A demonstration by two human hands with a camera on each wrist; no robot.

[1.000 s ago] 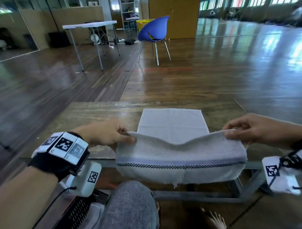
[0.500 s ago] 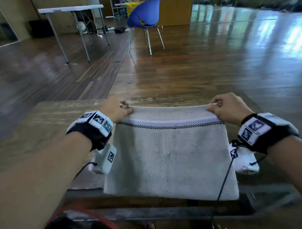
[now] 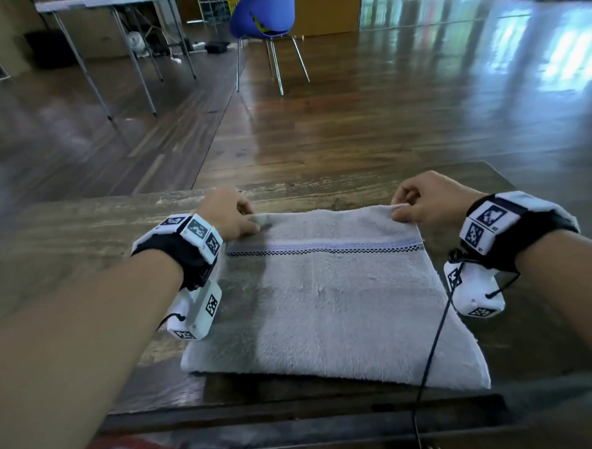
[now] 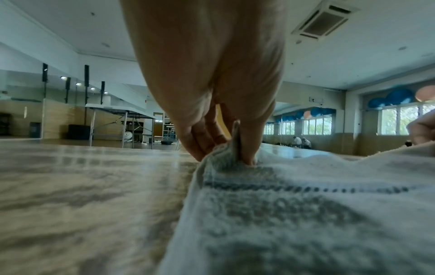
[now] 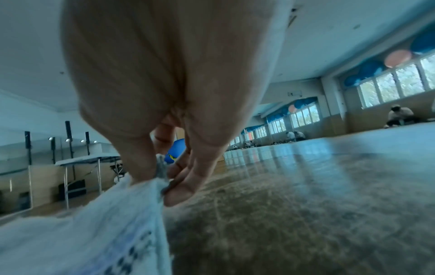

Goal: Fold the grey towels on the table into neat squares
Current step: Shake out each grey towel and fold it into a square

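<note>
A grey towel (image 3: 327, 300) with a checked blue stripe lies folded in half on the wooden table (image 3: 87, 238), its fold at the near edge. My left hand (image 3: 251, 222) pinches the far left corner between thumb and fingers. My right hand (image 3: 400, 212) pinches the far right corner the same way. In the left wrist view the left hand (image 4: 231, 156) holds a raised tuft of the towel (image 4: 294, 214) just above the tabletop. The right wrist view shows my right hand (image 5: 160, 178) gripping the towel (image 5: 98, 232) corner, slightly lifted.
Beyond the table's far edge lies a glossy wooden floor (image 3: 401, 120). A blue chair (image 3: 264, 17) stands there, with a white folding table (image 3: 112, 2) to its left. A black cable (image 3: 433, 340) hangs from my right wrist over the towel's near right corner.
Both hands carried the towel's near edge up and over to the far edge, folding it in half. The folded towel now lies flat, and my hands have lowered the corners onto the table.
</note>
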